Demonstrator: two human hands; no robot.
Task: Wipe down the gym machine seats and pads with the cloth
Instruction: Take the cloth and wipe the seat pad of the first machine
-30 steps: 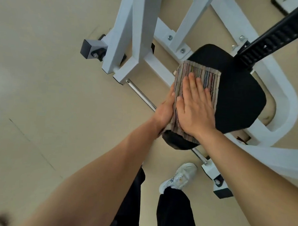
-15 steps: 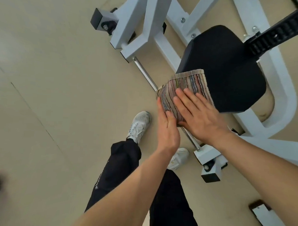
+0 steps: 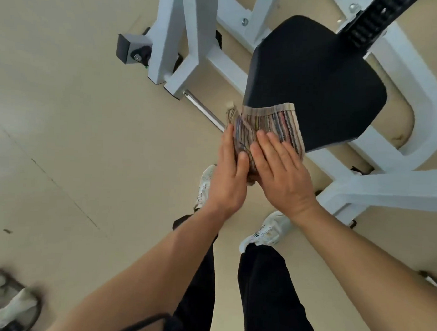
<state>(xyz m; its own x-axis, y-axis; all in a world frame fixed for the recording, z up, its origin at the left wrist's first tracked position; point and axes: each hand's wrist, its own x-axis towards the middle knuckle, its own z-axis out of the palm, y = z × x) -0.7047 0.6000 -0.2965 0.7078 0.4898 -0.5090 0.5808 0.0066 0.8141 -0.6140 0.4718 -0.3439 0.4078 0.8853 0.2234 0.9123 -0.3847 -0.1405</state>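
L hand (image 3: 228, 176) & R hand (image 3: 284, 176): both flat, fingers straight, sandwiching striped cloth (image 3: 271, 122) at seat (image 3: 314, 77) near edge, prob. squaring the fold for a fresh face.

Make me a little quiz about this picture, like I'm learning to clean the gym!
1. True or false: the cloth is plain white.
2. What colour is the seat? A red, B black, C green.
3. Fill in: the left hand and the right hand both touch the ____.
Key: 1 false, it is striped; 2 B; 3 cloth.
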